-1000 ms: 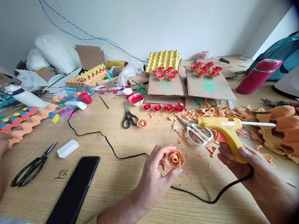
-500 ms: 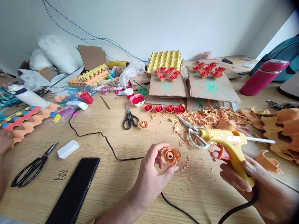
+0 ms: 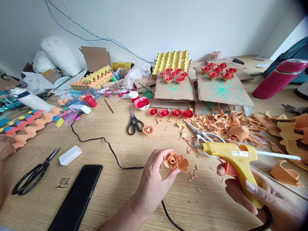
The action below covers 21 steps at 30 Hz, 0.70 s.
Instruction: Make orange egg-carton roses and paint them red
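Between the thumb and fingers of my left hand (image 3: 154, 179) is an orange egg-carton flower (image 3: 173, 161), its outer petals spreading out to the right. My right hand (image 3: 255, 192) is wrapped round the grip of a yellow glue gun (image 3: 231, 153), a finger at its orange trigger. A glue stick (image 3: 279, 155) pokes out of the gun's back end. The gun's nozzle points left, a little to the right of the flower and apart from it. White-handled scissors (image 3: 204, 136) lie just behind the nozzle. A finished-looking orange flower (image 3: 147, 129) rests beside black scissors (image 3: 134, 122).
Orange carton scraps (image 3: 223, 125) are heaped at the right. Red flowers (image 3: 176, 113) stand in a row before cardboard sheets (image 3: 223, 91) bearing more. A red paint dish (image 3: 142, 103), phone (image 3: 77, 195), large scissors (image 3: 36, 173) and pink bottle (image 3: 276, 81) surround the work. Another person's hand (image 3: 6, 147) is far left.
The flower has turned in my left fingers, and a petal now sticks out on its right. The glue gun has moved slightly down and left, becoming more level.
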{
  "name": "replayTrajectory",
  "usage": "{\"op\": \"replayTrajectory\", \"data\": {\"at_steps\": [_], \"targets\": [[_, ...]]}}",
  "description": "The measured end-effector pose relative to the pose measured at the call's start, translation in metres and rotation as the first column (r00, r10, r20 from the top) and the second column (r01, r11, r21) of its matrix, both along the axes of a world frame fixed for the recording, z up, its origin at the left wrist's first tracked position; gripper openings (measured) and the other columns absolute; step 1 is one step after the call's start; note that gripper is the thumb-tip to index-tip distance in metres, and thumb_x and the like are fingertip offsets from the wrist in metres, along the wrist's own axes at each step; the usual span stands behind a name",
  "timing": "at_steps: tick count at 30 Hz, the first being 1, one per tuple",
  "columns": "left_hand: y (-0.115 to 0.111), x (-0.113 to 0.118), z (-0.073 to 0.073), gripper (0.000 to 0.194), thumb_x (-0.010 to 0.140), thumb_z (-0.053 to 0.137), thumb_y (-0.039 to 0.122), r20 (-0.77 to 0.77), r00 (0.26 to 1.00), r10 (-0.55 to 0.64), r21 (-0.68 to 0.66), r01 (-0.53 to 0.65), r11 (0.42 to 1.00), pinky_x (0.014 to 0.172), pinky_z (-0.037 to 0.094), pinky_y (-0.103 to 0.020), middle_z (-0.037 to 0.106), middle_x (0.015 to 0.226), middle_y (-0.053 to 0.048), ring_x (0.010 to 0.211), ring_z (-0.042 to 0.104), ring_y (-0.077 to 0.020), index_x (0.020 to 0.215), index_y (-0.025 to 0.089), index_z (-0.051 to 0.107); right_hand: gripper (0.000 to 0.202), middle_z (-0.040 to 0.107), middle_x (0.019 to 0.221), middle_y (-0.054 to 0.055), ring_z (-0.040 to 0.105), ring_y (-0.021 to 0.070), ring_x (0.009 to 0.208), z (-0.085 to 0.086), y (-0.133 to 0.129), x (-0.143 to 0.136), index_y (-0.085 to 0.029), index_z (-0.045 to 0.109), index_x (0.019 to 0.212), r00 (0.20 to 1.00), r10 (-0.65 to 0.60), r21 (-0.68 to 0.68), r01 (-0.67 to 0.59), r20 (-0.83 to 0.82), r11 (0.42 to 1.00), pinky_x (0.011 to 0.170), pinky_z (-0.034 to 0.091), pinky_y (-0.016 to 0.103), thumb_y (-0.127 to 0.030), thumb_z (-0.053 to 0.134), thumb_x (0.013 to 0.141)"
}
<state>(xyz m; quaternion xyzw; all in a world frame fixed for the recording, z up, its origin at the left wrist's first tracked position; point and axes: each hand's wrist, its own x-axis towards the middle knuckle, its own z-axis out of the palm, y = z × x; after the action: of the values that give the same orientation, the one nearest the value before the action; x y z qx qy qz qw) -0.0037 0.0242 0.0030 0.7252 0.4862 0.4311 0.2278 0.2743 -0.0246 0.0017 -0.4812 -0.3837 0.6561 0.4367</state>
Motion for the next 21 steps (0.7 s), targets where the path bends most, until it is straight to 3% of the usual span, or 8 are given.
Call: {"op": "replayTrajectory", "data": {"at_steps": [5,12,18,21], "targets": [[0.003,0.0,0.003,0.044,0.085,0.074,0.004,-0.005,0.999,0.039,-0.023,-0.039,0.999,0.08,0.058,-0.03,0.074,0.112,-0.006,0.096,0.071,-0.0214,0.125,0.023,0.066,0.047,0.054,0.058,-0.003,0.039,0.0146,0.055,0.006,-0.003,-0.007,-0.027,0.069,0.109,0.99,-0.041,0.016,0.04,0.132,0.999,0.059,0.033,0.03,-0.07,0.067,0.091],[0.006,-0.004,0.007,0.036,0.089,0.072,0.012,0.03,0.997,0.067,-0.119,-0.063,0.991,0.079,0.057,-0.03,0.074,0.111,-0.007,0.092,0.069,-0.0201,0.123,0.022,0.066,0.043,0.054,0.056,-0.002,0.039,0.0159,0.051,0.0,-0.002,-0.003,-0.027,0.071,0.11,0.988,0.013,0.061,-0.022,0.154,0.998,0.055,0.035,0.031,-0.066,0.059,0.097],[0.007,-0.005,0.009,0.036,0.089,0.07,0.015,0.171,0.983,0.065,-0.219,-0.027,0.975,0.084,0.057,-0.033,0.073,0.114,-0.008,0.096,0.07,-0.02,0.124,0.022,0.066,0.048,0.054,0.057,0.002,0.038,0.0215,0.052,0.004,-0.007,-0.01,-0.033,0.073,0.109,0.971,-0.084,-0.04,0.095,0.224,0.995,0.048,0.029,0.036,-0.074,0.054,0.092],[0.008,-0.005,0.016,0.033,0.091,0.074,0.023,0.348,0.936,0.049,-0.349,0.081,0.934,0.091,0.058,-0.034,0.074,0.115,-0.009,0.101,0.072,-0.0208,0.122,0.02,0.065,0.052,0.053,0.056,0.003,0.04,0.0234,0.055,0.0,-0.008,-0.011,-0.033,0.074,0.108,0.976,-0.066,-0.05,0.078,0.208,0.996,0.053,0.035,0.039,-0.077,0.053,0.09]]}}
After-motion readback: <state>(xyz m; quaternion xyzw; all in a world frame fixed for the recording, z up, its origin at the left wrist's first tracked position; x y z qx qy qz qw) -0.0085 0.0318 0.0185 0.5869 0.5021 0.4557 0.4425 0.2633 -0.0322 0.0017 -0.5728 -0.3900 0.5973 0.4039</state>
